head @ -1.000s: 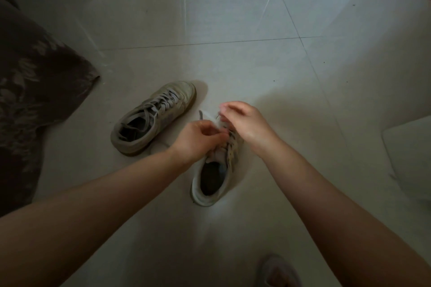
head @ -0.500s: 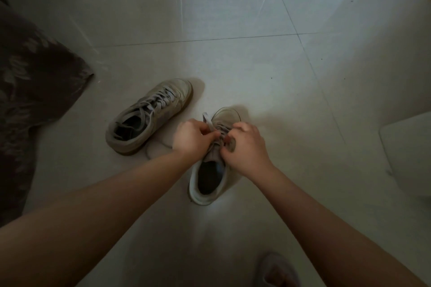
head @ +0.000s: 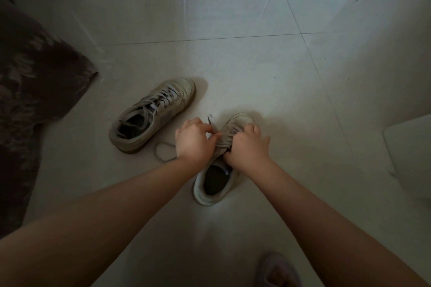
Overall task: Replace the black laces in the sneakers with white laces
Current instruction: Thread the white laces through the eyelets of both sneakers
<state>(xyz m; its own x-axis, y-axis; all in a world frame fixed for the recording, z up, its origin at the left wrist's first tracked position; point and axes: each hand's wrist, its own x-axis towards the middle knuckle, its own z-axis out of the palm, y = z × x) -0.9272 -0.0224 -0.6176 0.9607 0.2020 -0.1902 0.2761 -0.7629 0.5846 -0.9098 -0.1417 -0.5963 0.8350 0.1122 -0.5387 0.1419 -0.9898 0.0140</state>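
Observation:
Two pale worn sneakers stand on the tiled floor. The nearer sneaker (head: 211,190) points away from me and both hands work at its lacing. My left hand (head: 191,142) pinches a pale lace (head: 212,123) whose end sticks up beside the thumb. A loop of the same lace (head: 163,152) lies on the floor to the left. My right hand (head: 247,144) grips the sneaker's upper over the eyelets, fingers curled. The other sneaker (head: 151,114) sits to the left, fully laced in a light lace, toe pointing up and right.
A dark patterned cloth (head: 30,91) covers the left side of the floor. A white object's corner (head: 410,151) shows at the right edge. A slippered foot (head: 277,270) is at the bottom. Pale tiles (head: 233,65) stretch beyond the sneakers.
My right hand came down from above the toe onto the sneaker's upper and closed round it. My left hand stayed on the lace and shifted slightly. The lace end now stands up.

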